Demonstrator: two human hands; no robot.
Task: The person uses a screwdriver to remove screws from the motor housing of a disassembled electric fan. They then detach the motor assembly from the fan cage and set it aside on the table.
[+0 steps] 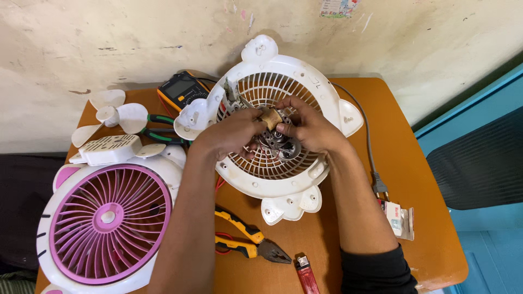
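Observation:
A white fan housing [305, 71] with a round grille stands tilted on the orange table [403, 163]. At the grille's centre sits a small motor [279, 142] with a tan copper coil [271, 117]. My left hand [231, 133] grips the motor from the left, thumb and fingers pinched at the coil. From the right, my right hand [310, 128] closes on the same motor and coil, its fingers curled over the top. A grey power cord [366, 133] runs from the housing to a plug [379, 185].
A pink-and-white fan front grille [106, 223] lies at the lower left, with a white fan blade [117, 115] and cover behind it. A multimeter [182, 88], green-handled tools [163, 128], yellow pliers [248, 239], a red lighter [306, 273] and a small packet [397, 218] lie around.

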